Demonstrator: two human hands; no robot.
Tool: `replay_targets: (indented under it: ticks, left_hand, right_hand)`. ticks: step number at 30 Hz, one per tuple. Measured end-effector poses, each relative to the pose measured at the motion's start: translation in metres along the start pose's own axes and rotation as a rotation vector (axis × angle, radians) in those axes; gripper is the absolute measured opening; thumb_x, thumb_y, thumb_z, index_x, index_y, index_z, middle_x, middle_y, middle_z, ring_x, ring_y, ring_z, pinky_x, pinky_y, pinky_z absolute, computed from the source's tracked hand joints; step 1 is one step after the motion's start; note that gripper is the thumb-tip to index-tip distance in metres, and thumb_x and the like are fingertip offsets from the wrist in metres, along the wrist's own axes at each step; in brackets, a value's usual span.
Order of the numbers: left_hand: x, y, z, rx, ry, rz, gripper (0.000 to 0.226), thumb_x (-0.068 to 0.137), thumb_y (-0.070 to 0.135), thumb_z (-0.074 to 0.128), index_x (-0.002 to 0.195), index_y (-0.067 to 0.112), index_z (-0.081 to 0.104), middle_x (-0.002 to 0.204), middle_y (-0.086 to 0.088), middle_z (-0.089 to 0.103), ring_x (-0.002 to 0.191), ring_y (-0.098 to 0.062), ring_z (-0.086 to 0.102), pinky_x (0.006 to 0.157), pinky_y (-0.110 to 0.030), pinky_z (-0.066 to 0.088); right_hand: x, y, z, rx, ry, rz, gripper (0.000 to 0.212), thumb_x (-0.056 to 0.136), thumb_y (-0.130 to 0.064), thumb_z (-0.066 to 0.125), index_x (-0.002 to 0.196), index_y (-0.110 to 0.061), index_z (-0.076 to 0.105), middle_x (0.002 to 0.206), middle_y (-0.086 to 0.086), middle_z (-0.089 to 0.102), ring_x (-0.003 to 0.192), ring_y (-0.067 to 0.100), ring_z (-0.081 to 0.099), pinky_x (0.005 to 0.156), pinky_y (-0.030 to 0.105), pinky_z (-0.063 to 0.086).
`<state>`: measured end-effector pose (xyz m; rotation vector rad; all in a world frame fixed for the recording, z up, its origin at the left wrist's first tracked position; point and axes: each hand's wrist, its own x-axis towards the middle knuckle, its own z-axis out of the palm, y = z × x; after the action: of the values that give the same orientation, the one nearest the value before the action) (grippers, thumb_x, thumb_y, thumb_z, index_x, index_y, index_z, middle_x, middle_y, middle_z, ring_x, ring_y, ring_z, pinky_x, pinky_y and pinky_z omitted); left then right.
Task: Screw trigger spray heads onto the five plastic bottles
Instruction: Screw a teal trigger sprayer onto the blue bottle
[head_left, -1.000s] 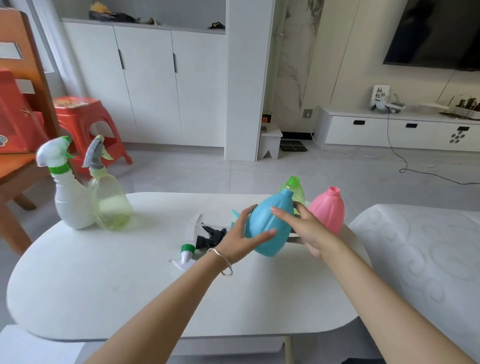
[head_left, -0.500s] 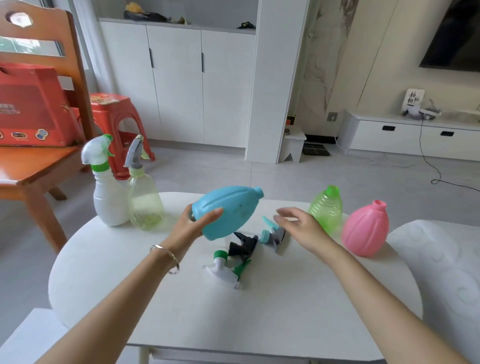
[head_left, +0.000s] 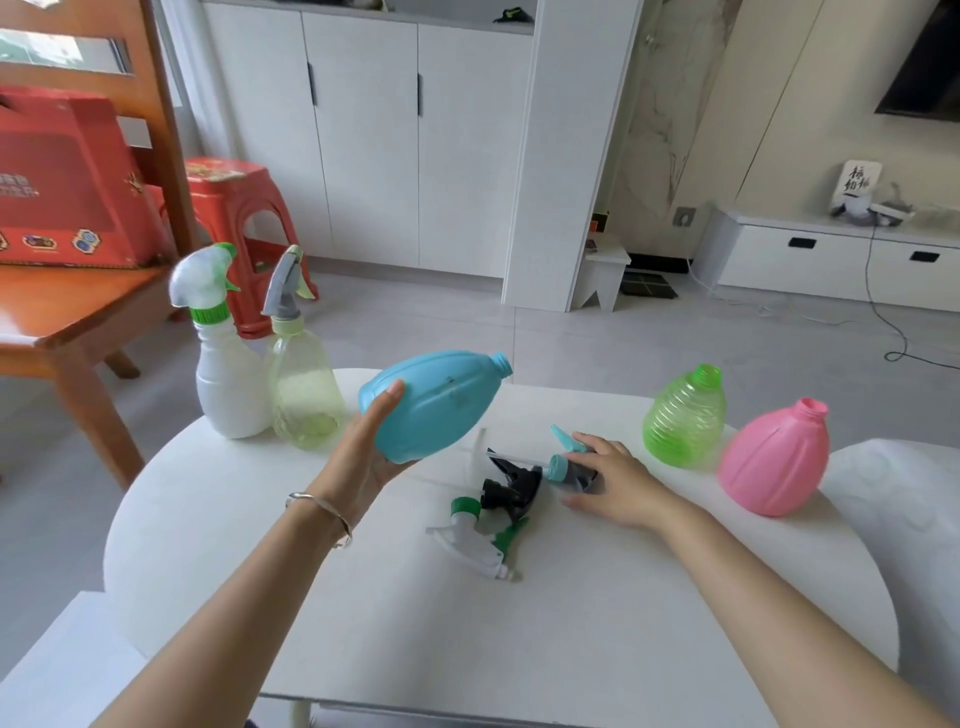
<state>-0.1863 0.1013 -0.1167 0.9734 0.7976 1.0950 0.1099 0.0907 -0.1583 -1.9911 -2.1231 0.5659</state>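
Now the blue bottle (head_left: 434, 402) is held aloft on its side in the left hand (head_left: 371, 452), neck toward the right, much as half a second ago. The right hand (head_left: 610, 480), then hovering open, has been lowered onto the teal spray head (head_left: 563, 460) on the white table (head_left: 260, 545); whether it is gripped cannot be told. The black spray head (head_left: 511, 488) and white-and-green spray head (head_left: 475, 543) lie beside it. The green bottle (head_left: 683, 415) and pink bottle (head_left: 774, 460) stand uncapped at the right.
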Motion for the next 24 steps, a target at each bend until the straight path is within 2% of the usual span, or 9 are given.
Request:
replay_targets:
  ticks: [8,11,13,16,19,24]
  left_hand:
    - [-0.004,0.003,0.002,-0.004,0.01,0.003,0.027,0.078,0.047,0.06,0.098,0.036,0.073,0.11,0.002,0.074,0.104,-0.015,0.069,0.084,-0.031,0.058]
    - [-0.006,0.005,0.0,-0.011,0.004,0.021,0.027,0.079,0.048,0.059,0.102,0.039,0.071,0.112,0.002,0.073,0.107,-0.016,0.068,0.089,-0.034,0.057]
    - [-0.006,0.006,-0.001,-0.013,0.002,0.023,0.032,0.078,0.049,0.06,0.107,0.038,0.067,0.113,0.002,0.073,0.11,-0.018,0.066,0.089,-0.035,0.057]
    - [-0.007,0.006,0.0,-0.015,-0.002,0.026,0.038,0.074,0.051,0.064,0.108,0.037,0.066,0.114,0.002,0.073,0.112,-0.019,0.065,0.091,-0.037,0.056]
    - [-0.007,0.005,0.001,-0.03,0.008,0.016,0.049,0.064,0.054,0.069,0.11,0.037,0.064,0.116,0.001,0.072,0.112,-0.02,0.065,0.096,-0.041,0.052]
    - [-0.006,0.005,0.0,-0.024,0.009,0.003,0.039,0.074,0.051,0.064,0.111,0.036,0.064,0.113,0.002,0.073,0.108,-0.017,0.067,0.087,-0.034,0.058]
  right_hand:
    - [-0.002,0.003,0.007,-0.032,0.11,0.003,0.057,0.073,-0.049,0.071,0.122,-0.023,0.059,0.152,-0.004,0.031,0.136,0.019,0.025,0.109,0.034,0.026]
    - [-0.001,0.005,0.01,-0.001,0.149,0.056,0.044,0.08,-0.051,0.063,0.117,-0.027,0.062,0.155,-0.004,0.027,0.138,0.022,0.022,0.109,0.035,0.023]
    - [-0.001,0.006,0.012,0.041,0.185,0.105,0.037,0.087,-0.047,0.058,0.12,-0.031,0.06,0.153,-0.001,0.032,0.136,0.025,0.027,0.108,0.035,0.024]
    - [-0.002,0.007,0.015,0.106,0.238,0.173,0.051,0.084,-0.044,0.062,0.131,-0.027,0.051,0.143,0.001,0.044,0.129,0.025,0.035,0.105,0.033,0.029]
    - [-0.001,0.008,0.014,0.171,0.208,0.316,0.072,0.078,-0.05,0.067,0.138,-0.019,0.042,0.14,0.007,0.044,0.129,0.029,0.034,0.104,0.033,0.029]
    - [-0.003,0.008,0.012,0.32,0.176,0.43,0.074,0.064,-0.051,0.079,0.124,-0.015,0.055,0.125,0.008,0.054,0.122,0.028,0.041,0.1,0.032,0.037]
